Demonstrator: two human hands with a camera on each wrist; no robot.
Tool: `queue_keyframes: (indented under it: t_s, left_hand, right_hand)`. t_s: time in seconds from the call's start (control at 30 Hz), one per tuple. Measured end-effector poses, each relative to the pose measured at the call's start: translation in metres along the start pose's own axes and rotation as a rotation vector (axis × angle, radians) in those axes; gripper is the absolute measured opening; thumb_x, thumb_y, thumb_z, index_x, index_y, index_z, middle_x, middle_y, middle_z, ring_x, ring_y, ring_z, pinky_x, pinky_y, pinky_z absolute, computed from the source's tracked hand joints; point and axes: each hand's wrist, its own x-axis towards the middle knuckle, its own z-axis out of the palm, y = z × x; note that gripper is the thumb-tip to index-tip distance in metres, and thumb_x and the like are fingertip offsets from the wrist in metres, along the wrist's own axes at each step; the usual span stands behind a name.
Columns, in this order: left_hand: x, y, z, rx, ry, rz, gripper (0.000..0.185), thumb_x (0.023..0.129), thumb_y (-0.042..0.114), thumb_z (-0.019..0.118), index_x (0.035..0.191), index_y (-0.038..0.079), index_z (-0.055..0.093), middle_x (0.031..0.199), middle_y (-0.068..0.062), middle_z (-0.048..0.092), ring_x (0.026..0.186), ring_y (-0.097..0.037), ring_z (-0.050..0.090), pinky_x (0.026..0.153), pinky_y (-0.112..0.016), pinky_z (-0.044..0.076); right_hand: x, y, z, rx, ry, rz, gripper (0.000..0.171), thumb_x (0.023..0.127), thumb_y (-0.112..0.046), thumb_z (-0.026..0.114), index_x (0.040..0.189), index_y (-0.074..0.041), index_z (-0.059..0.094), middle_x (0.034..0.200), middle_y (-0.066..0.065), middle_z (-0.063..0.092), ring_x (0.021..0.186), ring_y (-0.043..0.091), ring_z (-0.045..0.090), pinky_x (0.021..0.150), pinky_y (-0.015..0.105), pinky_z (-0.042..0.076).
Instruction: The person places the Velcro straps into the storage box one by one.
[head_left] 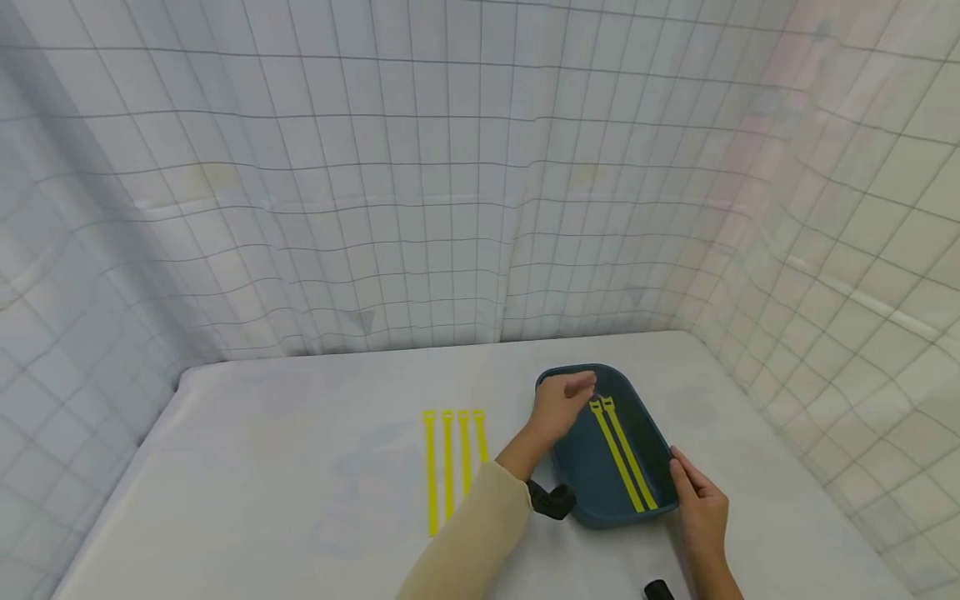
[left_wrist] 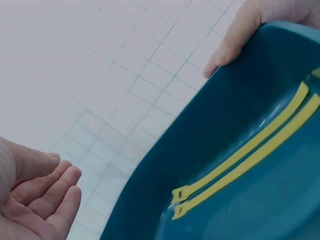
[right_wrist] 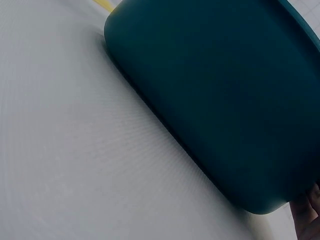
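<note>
Left hand (head_left: 561,406) relaxed, fingers loosely bent, holding nothing, near the left side of the blue-green tray (head_left: 585,483). Right hand (head_left: 701,508) grips the tray's near-right rim. Two yellow straps (head_left: 630,454) lie side by side inside; four more straps (head_left: 448,450) lie lined up on the white table (head_left: 300,467), left of the tray, partly behind the left sleeve (head_left: 472,533).

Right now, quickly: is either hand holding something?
Left hand: open, holding nothing.
Right hand: closed, gripping the edge of the dark teal tray.
</note>
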Motion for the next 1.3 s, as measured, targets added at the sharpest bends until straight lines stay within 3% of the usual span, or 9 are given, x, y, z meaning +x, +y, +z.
queue_keyframes:
  t_s: [0.37, 0.53, 0.8, 1.07, 1.3]
  left_hand:
    - [-0.009, -0.001, -0.034, -0.021, 0.072, 0.004, 0.029, 0.09, 0.003, 0.057, 0.118, -0.005, 0.059, 0.11, -0.015, 0.063, 0.103, -0.027, 0.059, 0.082, -0.028, 0.049]
    - [-0.012, -0.006, -0.049, 0.06, 0.107, -0.009, 0.028, 0.089, 0.005, 0.059, 0.116, -0.003, 0.062, 0.106, -0.011, 0.065, 0.098, -0.022, 0.062, 0.078, -0.025, 0.05]
    - [-0.016, -0.021, -0.078, 0.163, 0.115, -0.1, 0.024, 0.089, 0.012, 0.061, 0.109, -0.001, 0.066, 0.102, -0.01, 0.066, 0.095, -0.023, 0.062, 0.08, -0.032, 0.049]
    - [-0.022, -0.026, -0.09, 0.213, 0.104, -0.103, 0.025, 0.089, 0.009, 0.061, 0.111, -0.003, 0.064, 0.1, -0.011, 0.067, 0.092, -0.023, 0.062, 0.079, -0.03, 0.05]
    - [-0.026, -0.031, -0.101, 0.306, 0.096, -0.134, 0.025, 0.088, 0.008, 0.061, 0.11, -0.003, 0.064, 0.099, -0.011, 0.066, 0.092, -0.023, 0.062, 0.078, -0.032, 0.05]
  right_hand:
    - [-0.001, -0.002, -0.001, -0.026, 0.002, 0.052, 0.049, 0.087, -0.036, 0.062, 0.122, -0.002, 0.059, 0.111, -0.013, 0.061, 0.111, -0.001, 0.05, 0.081, 0.007, 0.04]
    - [-0.002, -0.002, -0.002, 0.012, 0.011, 0.048, 0.048, 0.086, -0.033, 0.064, 0.121, 0.0, 0.059, 0.111, -0.01, 0.062, 0.107, -0.005, 0.05, 0.079, 0.007, 0.04]
    - [-0.003, -0.003, -0.001, 0.051, 0.002, 0.044, 0.048, 0.086, -0.032, 0.065, 0.12, 0.002, 0.059, 0.094, -0.027, 0.062, 0.104, -0.007, 0.051, 0.079, 0.006, 0.04]
    - [-0.001, -0.001, 0.0, 0.051, 0.016, 0.036, 0.047, 0.086, -0.032, 0.065, 0.119, 0.002, 0.06, 0.105, -0.014, 0.063, 0.105, -0.005, 0.052, 0.078, 0.006, 0.041]
    - [-0.002, -0.001, 0.0, 0.081, 0.014, 0.025, 0.045, 0.086, -0.028, 0.065, 0.118, 0.003, 0.06, 0.097, -0.022, 0.063, 0.101, -0.008, 0.053, 0.078, 0.006, 0.041]
